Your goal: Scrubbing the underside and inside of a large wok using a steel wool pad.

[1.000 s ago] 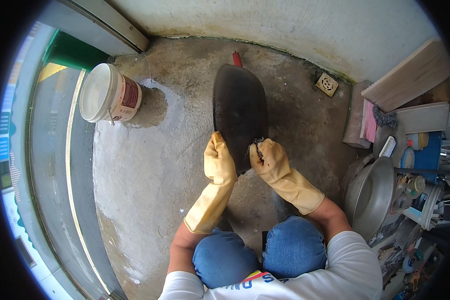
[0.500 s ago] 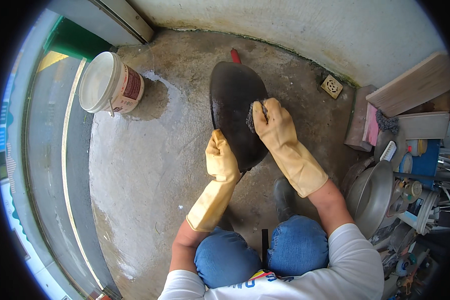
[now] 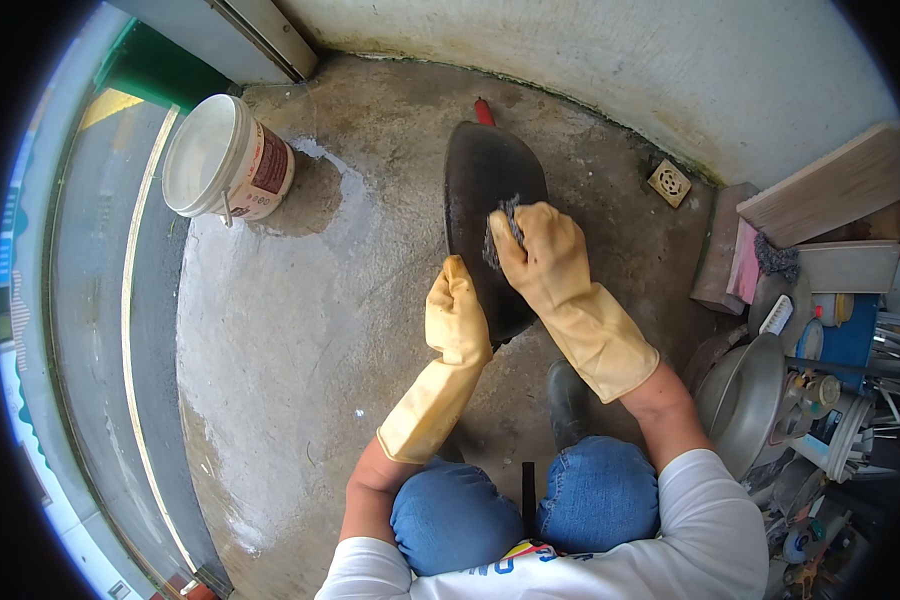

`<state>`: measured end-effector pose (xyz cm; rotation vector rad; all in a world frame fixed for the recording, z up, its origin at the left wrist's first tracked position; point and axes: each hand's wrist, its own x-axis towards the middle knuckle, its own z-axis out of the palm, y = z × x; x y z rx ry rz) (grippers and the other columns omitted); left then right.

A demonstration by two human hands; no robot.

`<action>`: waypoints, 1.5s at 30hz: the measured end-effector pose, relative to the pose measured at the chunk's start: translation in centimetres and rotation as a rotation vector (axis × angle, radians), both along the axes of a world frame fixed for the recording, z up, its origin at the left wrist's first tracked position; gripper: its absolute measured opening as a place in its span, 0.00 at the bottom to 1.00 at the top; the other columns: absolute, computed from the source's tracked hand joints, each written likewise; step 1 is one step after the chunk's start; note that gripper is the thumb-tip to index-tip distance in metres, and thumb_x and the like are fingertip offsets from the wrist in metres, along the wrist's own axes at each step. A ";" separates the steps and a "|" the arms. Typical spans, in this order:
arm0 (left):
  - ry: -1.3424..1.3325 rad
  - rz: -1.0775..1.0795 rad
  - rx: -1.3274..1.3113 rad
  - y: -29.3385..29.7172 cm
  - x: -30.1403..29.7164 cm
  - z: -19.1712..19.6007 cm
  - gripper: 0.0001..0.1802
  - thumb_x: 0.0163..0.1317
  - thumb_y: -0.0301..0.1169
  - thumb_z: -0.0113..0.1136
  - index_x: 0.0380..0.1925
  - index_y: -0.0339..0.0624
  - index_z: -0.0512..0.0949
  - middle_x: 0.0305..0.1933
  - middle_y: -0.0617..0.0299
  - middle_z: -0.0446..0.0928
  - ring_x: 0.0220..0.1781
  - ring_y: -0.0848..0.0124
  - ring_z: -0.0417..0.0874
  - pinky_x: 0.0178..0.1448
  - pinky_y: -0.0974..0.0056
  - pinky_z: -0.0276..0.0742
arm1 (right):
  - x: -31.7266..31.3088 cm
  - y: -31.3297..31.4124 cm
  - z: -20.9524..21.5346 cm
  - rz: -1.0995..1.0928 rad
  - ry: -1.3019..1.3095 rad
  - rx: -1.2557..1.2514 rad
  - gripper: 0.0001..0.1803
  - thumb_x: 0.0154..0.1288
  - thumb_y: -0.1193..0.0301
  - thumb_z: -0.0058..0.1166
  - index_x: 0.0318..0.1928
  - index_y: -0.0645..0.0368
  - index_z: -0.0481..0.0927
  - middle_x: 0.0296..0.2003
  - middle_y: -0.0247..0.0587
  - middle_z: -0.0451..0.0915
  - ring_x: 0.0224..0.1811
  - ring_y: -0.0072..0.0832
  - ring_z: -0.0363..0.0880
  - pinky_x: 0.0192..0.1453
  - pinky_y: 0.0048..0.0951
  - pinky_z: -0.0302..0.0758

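A dark wok with a red handle stands tilted on the concrete floor in front of me, its blackened outer side toward my right hand. My left hand, in a yellow rubber glove, is closed on the wok's left rim. In the matching glove, my right hand grips a wiry metal scouring pad and presses it against the wok's dark surface. Part of the pad is hidden by the gloved fingers.
A white bucket stands at the far left beside a wet patch. A floor drain lies near the back wall. To my right are a metal basin, a white scrub brush, a wooden board and piled utensils.
The wok has shifted slightly right and turned more edge-on, my left hand moving with its rim. My right hand has carried the scouring pad a little down and left across the surface.
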<state>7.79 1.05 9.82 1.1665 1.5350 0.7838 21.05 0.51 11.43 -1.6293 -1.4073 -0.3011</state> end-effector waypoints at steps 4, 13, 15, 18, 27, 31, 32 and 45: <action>-0.044 0.041 0.062 0.1 -0.1 0.5 0.25 0.73 0.53 0.53 0.23 0.47 0.77 0.17 0.79 0.59 0.23 0.84 0.56 0.25 0.70 0.50 | -1.9 -4.5 -2.2 0.103 -0.140 -0.103 0.19 0.60 0.68 0.66 0.22 0.54 0.66 0.15 0.39 0.67 0.14 0.37 0.69 0.17 0.39 0.64; 0.008 0.051 0.046 0.4 -0.1 0.1 0.27 0.74 0.52 0.49 0.27 0.41 0.79 0.18 0.72 0.64 0.22 0.79 0.60 0.27 0.65 0.58 | -1.9 -1.8 -0.7 0.055 -0.085 -0.132 0.17 0.62 0.66 0.64 0.23 0.54 0.69 0.17 0.42 0.71 0.16 0.42 0.74 0.18 0.40 0.69; -0.051 0.087 0.066 0.5 -0.2 0.0 0.26 0.73 0.53 0.51 0.26 0.43 0.79 0.18 0.78 0.60 0.23 0.82 0.56 0.26 0.68 0.53 | -2.1 -3.6 -1.3 0.151 -0.124 -0.102 0.16 0.58 0.72 0.66 0.27 0.54 0.67 0.18 0.39 0.68 0.16 0.38 0.68 0.21 0.37 0.65; -0.049 0.035 0.023 0.0 -0.2 -0.3 0.27 0.72 0.53 0.51 0.30 0.41 0.81 0.18 0.76 0.62 0.23 0.81 0.57 0.26 0.67 0.54 | -1.1 -0.8 -0.5 0.111 -0.125 -0.053 0.16 0.59 0.72 0.66 0.27 0.54 0.67 0.18 0.39 0.69 0.16 0.41 0.69 0.21 0.39 0.67; -0.074 0.076 0.058 0.2 -0.4 -0.3 0.26 0.72 0.52 0.54 0.26 0.42 0.79 0.18 0.77 0.62 0.22 0.82 0.57 0.26 0.68 0.54 | -1.5 -4.1 -2.6 0.139 -0.218 -0.065 0.15 0.58 0.71 0.66 0.28 0.54 0.68 0.17 0.36 0.65 0.14 0.35 0.64 0.18 0.37 0.62; 0.093 -0.022 0.000 1.3 -1.3 -0.4 0.29 0.73 0.54 0.47 0.32 0.39 0.83 0.18 0.66 0.72 0.22 0.74 0.70 0.31 0.63 0.68 | 0.2 -7.4 -6.9 0.170 -0.209 -0.084 0.15 0.56 0.70 0.68 0.28 0.53 0.69 0.18 0.33 0.66 0.15 0.34 0.65 0.19 0.37 0.66; 0.093 -0.022 -0.001 1.4 -1.2 -0.6 0.29 0.73 0.54 0.47 0.32 0.39 0.83 0.18 0.66 0.72 0.22 0.74 0.70 0.31 0.63 0.68 | 0.5 -7.7 -7.0 0.136 -0.160 -0.128 0.16 0.57 0.70 0.67 0.28 0.54 0.69 0.19 0.34 0.67 0.17 0.34 0.67 0.21 0.37 0.68; 0.156 0.087 0.017 2.2 -2.5 -1.8 0.30 0.73 0.56 0.47 0.29 0.42 0.82 0.17 0.68 0.70 0.21 0.76 0.67 0.29 0.64 0.65 | -1.2 -5.2 -4.4 0.407 0.009 -0.190 0.07 0.53 0.76 0.66 0.34 0.56 0.87 0.33 0.31 0.82 0.29 0.29 0.81 0.31 0.30 0.78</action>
